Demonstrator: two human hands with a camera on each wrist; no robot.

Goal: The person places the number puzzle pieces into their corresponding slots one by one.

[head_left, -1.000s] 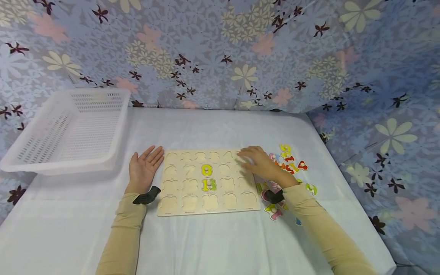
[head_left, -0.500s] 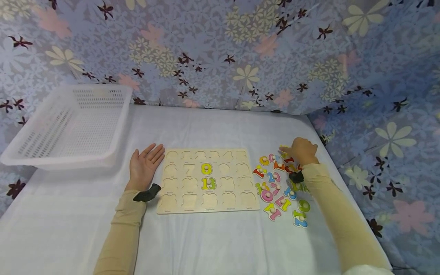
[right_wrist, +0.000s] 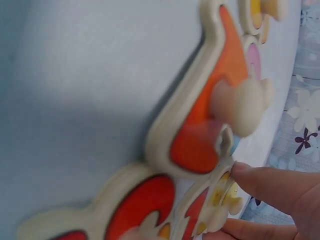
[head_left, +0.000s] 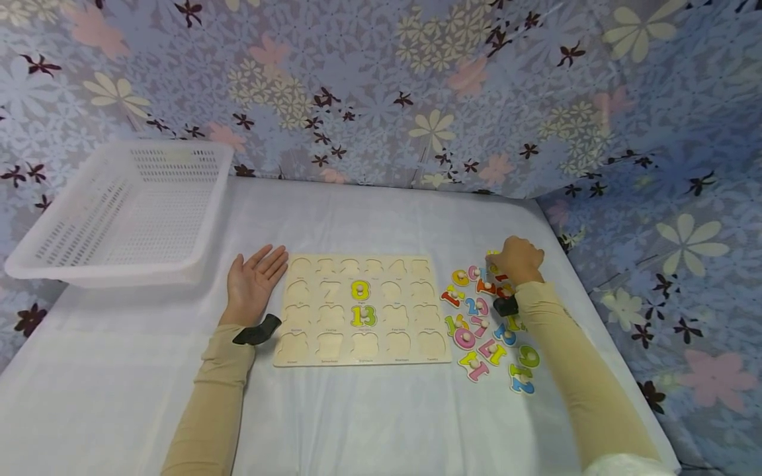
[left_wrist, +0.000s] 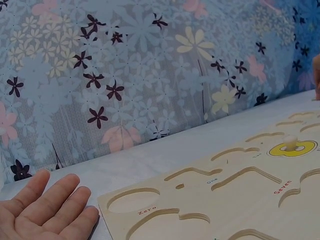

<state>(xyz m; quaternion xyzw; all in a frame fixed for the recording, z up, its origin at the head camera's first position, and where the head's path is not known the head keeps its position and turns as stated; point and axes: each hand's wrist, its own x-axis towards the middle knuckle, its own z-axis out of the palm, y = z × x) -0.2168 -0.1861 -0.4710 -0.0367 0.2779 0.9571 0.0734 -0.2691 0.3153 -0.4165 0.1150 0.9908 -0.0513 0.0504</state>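
My left hand (head_left: 249,291) lies palm up with its fingers extended, just left of the wooden number puzzle board (head_left: 382,330). In the left wrist view, its fingertips come close to the board's corner by the recess labelled Zero. The yellow 8 piece (head_left: 360,290) and the yellow-green 13 piece (head_left: 363,316) sit in their recesses. At the back right of the loose pieces, my right hand (head_left: 519,259) reaches down. In the right wrist view, its thumb (right_wrist: 272,185) and a finger pinch the edge of a red-and-yellow number piece (right_wrist: 197,205), partly overlapped by other pieces.
Several loose knobbed number pieces (head_left: 464,338) lie scattered right of the board, some overlapping. An orange piece (right_wrist: 202,125) is near the right hand. A white plastic basket (head_left: 107,272) stands at the back left. Floral cloth (head_left: 381,99) hangs behind the table.
My right hand moved from over the board's right edge to the back right of the loose pieces, where it now pinches one. My left hand stays palm up beside the board.
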